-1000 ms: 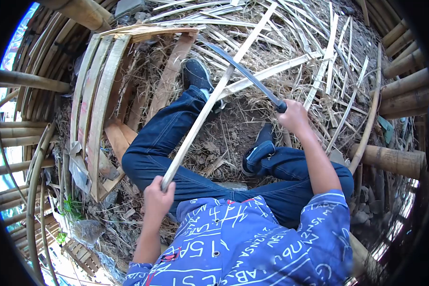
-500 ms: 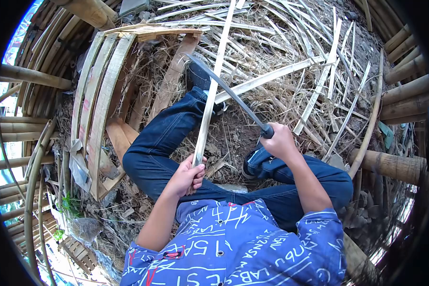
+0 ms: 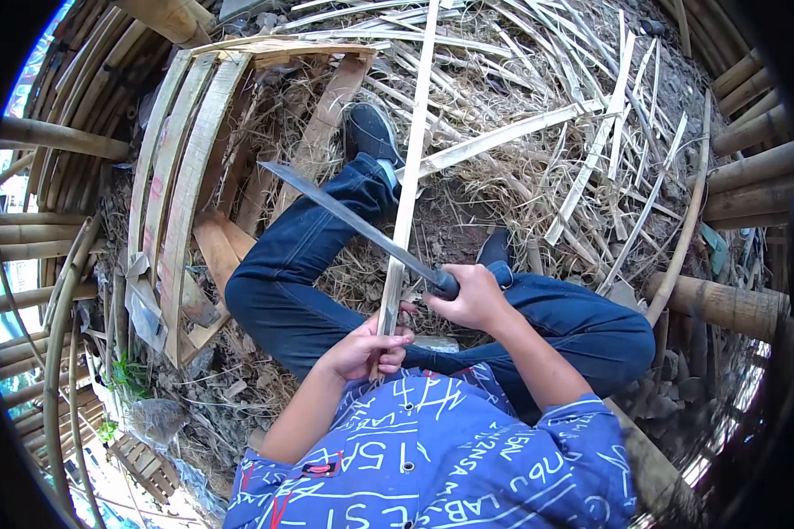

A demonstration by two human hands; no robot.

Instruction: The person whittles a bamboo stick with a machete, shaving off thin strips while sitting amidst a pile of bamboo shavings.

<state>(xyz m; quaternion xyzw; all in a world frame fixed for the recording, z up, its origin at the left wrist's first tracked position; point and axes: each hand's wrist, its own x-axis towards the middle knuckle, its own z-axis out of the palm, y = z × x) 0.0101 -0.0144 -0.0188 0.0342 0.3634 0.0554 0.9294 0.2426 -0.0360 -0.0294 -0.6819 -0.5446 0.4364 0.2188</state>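
Observation:
A long pale bamboo strip runs from near my lap up past the top of the view. Its lower end is gripped by my left hand, fingers wrapped round it. My right hand is closed on the dark handle of a long knife. The blade points up and to the left and crosses the strip a little above my left hand; whether it touches the strip I cannot tell.
A slatted wooden crate lies at the left. Split bamboo strips and shavings litter the ground ahead. Bamboo poles stand at the right, more at the left. My bent legs frame the work.
My right hand and the knife have come down and to the left, with the blade now lower across the strip. My left hand has shifted slightly right and down, and the strip's middle has moved right.

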